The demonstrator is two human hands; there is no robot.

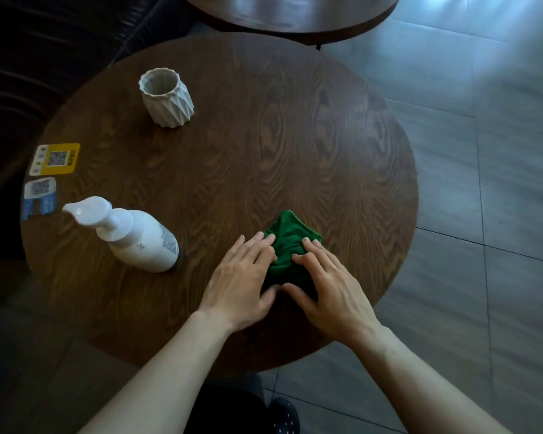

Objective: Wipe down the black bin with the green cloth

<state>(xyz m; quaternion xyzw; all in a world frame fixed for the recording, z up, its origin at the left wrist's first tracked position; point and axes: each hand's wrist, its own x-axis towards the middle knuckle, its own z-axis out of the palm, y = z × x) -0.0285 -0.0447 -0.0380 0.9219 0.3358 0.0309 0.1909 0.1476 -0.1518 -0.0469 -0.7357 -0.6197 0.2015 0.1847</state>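
Both hands, left [243, 274] and right [326, 283], press flat, unclenched, on bunched green cloth [290, 242]; black bin unseen, wiping not begun.

dim, light from upper right, wide-angle warp.

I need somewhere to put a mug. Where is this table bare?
Bare: the table right of the white vase, out to the far right rim. Crowded: the left edge with cards and pump bottle; both hands press the green cloth.
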